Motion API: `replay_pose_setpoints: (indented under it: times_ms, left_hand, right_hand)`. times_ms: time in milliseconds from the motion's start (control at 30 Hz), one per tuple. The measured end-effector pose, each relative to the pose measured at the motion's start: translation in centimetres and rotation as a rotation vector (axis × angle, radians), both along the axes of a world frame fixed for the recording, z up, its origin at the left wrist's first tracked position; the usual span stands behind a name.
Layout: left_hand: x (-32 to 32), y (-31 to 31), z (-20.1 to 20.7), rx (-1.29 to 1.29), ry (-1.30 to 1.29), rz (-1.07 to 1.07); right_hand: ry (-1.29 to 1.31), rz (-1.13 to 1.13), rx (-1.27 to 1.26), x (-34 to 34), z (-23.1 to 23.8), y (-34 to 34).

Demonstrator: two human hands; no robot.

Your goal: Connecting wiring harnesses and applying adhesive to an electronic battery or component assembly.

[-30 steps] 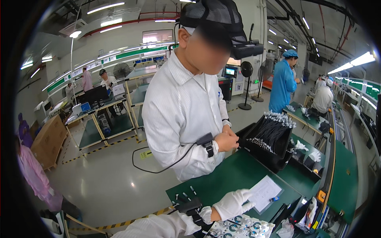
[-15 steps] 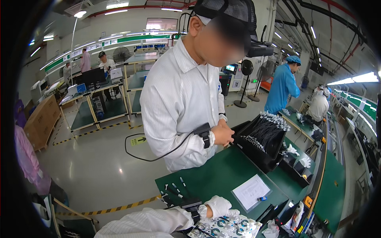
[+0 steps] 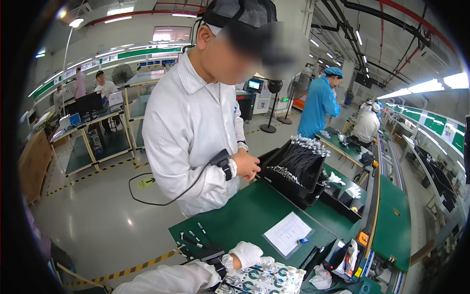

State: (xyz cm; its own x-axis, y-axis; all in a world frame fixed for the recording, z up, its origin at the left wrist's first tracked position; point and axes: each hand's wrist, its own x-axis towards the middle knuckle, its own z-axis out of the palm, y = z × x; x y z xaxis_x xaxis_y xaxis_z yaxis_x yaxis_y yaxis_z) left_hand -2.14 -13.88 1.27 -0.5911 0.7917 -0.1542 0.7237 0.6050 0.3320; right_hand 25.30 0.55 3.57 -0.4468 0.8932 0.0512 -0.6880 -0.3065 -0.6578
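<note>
My left hand [image 3: 247, 255], in a white glove, comes in from the lower edge with a black strap at its wrist. It rests over the far edge of a white plate [image 3: 271, 281] fitted with several round metal-and-teal parts. Its fingers are bent and together, pointing down at the plate; whatever they hold is hidden beneath the glove. Left of the hand, several short black cables with white ends [image 3: 193, 236] lie on the green table [image 3: 230, 215]. My right hand is out of view.
Across the table stands a person in a white coat [image 3: 196, 127], hands together. Near them, a black bin [image 3: 298, 183] holds many cables. A paper sheet [image 3: 289, 232] with a small blue item [image 3: 303, 240] lies beyond my hand. A black box [image 3: 338, 252] stands at right.
The whole view has shifted, so the scene sits farther left in the picture. My left hand stays at the white plate, with little visible change of its own.
</note>
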Motion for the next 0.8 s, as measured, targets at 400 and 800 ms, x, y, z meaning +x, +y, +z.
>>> replay_pose_setpoints:
  times_ms: [400, 800]
  left_hand:
    - [-0.6, 0.6, -1.1, 0.049, 0.026, -0.015]
    - [1.5, -0.5, 0.2, 0.058, 0.067, -0.008]
  right_hand:
    - [-0.018, 0.018, -0.018, -0.3, 0.1, 0.6]
    - [-0.021, -0.014, -0.074, 2.5, -0.4, -0.4]
